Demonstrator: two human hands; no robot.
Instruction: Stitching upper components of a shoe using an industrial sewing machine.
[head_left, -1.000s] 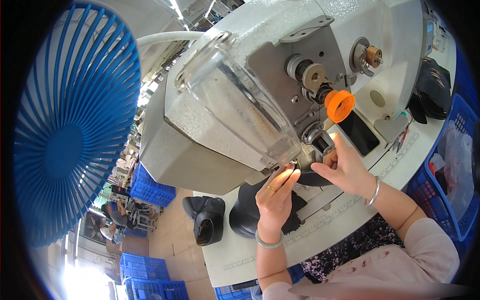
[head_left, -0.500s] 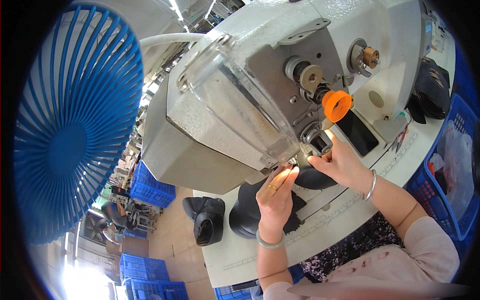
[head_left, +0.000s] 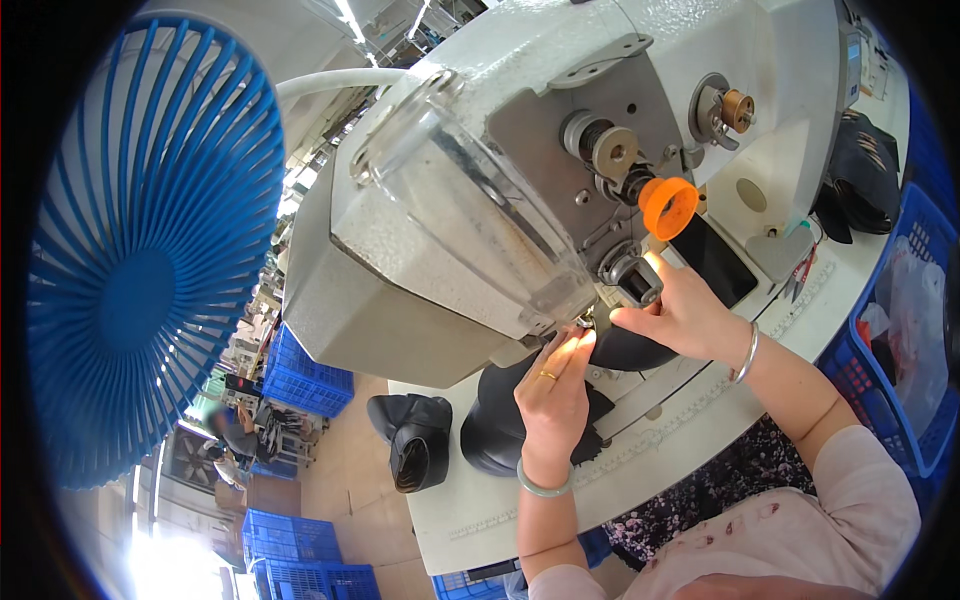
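Observation:
A black leather piece [head_left: 625,350] lies under the needle area of a large white sewing machine [head_left: 420,300]. My left hand [head_left: 553,395], with a ring and a pale bangle, has its fingers pressed together on the leather beside the needle. My right hand [head_left: 685,312], wearing a silver bangle, grips the right part of the leather; its thumb points toward the needle and its index finger goes partly behind a metal knob [head_left: 632,278]. More black leather [head_left: 490,425] bulges out left of my left hand. The machine head hides the exact stitching point.
Another black leather piece [head_left: 412,440] sits at the table's left edge. Beyond my right hand are a dark phone [head_left: 715,262], small red-handled snips [head_left: 800,272] and stacked black pieces [head_left: 862,175]. A blue basket [head_left: 915,360] stands right; a blue fan [head_left: 150,280] looms left.
My right wrist and forearm have swung slightly up and to the right, with the thumb a little nearer the needle. My left hand stays almost where it was on the leather.

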